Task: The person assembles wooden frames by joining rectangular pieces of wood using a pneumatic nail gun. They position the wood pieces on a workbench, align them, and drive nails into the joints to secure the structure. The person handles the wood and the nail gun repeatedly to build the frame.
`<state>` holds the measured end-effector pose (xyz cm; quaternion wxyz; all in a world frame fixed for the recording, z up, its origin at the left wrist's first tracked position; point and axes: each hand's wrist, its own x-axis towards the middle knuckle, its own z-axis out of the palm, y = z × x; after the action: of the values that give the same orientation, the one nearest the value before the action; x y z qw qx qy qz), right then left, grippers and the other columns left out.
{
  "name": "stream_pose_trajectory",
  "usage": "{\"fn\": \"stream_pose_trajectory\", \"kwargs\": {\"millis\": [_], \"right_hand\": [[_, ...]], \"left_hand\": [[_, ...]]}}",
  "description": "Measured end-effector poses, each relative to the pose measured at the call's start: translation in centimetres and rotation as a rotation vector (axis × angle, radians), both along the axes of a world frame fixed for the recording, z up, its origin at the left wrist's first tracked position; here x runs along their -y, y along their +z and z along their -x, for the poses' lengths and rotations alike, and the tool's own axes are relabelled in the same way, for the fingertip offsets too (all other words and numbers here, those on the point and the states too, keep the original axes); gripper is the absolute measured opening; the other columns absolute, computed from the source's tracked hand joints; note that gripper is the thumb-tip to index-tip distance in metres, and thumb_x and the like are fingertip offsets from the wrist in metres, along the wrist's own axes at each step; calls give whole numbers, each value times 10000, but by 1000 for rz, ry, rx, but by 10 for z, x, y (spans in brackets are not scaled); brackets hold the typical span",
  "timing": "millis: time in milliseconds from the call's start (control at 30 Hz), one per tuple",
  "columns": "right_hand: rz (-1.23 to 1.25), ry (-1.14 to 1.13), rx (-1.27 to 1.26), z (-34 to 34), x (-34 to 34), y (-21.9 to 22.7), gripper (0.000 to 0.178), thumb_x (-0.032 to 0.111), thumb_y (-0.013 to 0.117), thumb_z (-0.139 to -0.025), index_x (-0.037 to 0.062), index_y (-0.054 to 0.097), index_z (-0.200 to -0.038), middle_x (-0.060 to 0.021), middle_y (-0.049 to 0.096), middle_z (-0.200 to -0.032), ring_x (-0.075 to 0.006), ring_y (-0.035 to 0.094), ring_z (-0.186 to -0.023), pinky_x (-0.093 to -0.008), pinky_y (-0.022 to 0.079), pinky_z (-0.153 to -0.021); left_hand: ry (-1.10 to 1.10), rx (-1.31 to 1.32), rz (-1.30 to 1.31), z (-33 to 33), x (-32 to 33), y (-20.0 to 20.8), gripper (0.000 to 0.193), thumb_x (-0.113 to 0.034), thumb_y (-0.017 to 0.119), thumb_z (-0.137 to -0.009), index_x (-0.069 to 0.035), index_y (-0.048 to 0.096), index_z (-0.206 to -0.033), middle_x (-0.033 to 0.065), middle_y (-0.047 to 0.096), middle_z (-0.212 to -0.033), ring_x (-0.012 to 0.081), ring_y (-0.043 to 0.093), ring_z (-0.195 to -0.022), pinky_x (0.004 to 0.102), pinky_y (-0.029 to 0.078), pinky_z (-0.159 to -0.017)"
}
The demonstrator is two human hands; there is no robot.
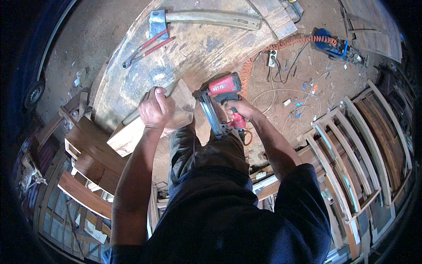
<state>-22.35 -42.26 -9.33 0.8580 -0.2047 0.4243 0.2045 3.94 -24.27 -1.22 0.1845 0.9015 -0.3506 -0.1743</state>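
Note:
My right hand (243, 109) is wrapped round the handle of a red and black air nail gun (224, 84), its silver magazine pointing down toward my legs. An orange coiled hose (247, 72) shows beside the tool. My left hand (154, 108) is closed over the upper edge of a pale wooden frame (127, 137), thumb on top; its fingertips are hidden. Joined boards make up this frame, which leans at the near edge of the worktable (193, 48). The gun's head is just right of the frame, and I cannot tell if they touch.
An axe (211, 18) and red-handled pincers (147, 49) lie on the table. A blue air compressor (327, 43), a white power strip (272, 58) and loose cords are on the floor at right. Curved wooden frames (347, 149) stand at right; brown panels (94, 149) at left.

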Motion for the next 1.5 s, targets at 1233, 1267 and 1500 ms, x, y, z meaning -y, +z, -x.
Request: {"fn": "stream_pose_trajectory", "kwargs": {"millis": [1233,1267,1500], "right_hand": [[804,-121,-361,150,-60,165,118,73,647,-790,50,595,-893,-34,568,-639,-160,551,-503,-345,473,-471],[810,-131,-369,150,-63,169,120,72,647,-789,50,596,-895,-36,571,-641,-163,555,-504,-344,477,-471],[860,-271,-258,117,-75,194,118,62,616,-824,57,598,-940,-44,590,-667,-174,574,-509,-346,488,-474]], "left_hand": [[-297,-382,-417,-47,-45,43,935,-870,539,-800,-2,701,-1106,256,735,-1006,424,707,-979,501,533,-904],[-237,-307,-357,-42,-44,49,889,-854,555,-810,-7,729,-1019,247,740,-966,417,710,-973,492,537,-890],[319,-515,345,-86,-56,108,803,-711,639,-883,30,701,-1185,180,765,-956,303,733,-963,419,544,-887]]}}
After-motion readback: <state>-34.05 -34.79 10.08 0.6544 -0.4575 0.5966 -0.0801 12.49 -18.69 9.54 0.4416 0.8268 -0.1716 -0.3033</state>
